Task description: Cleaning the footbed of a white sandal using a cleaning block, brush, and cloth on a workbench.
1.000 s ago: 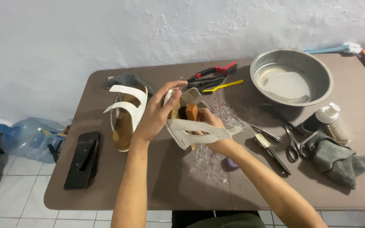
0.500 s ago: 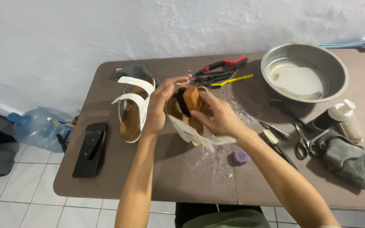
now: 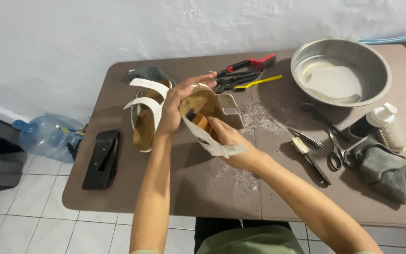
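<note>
Holding 1 sandal above the table

My left hand (image 3: 177, 106) is gripping the raised sandal (image 3: 203, 117), fingers curled around it; my right hand (image 3: 229, 141) is reaching inside, its grip hidden.

There is one view only, from a camera on the person's head, looking steeply down and forward over the brown table (image 3: 212, 188) toward the white wall (image 3: 118, 33). It sits close: both forearms rise from the bottom edge into mid-frame. The table nearly fills the width, and tiled floor (image 3: 19, 207) shows at the left.
</note>
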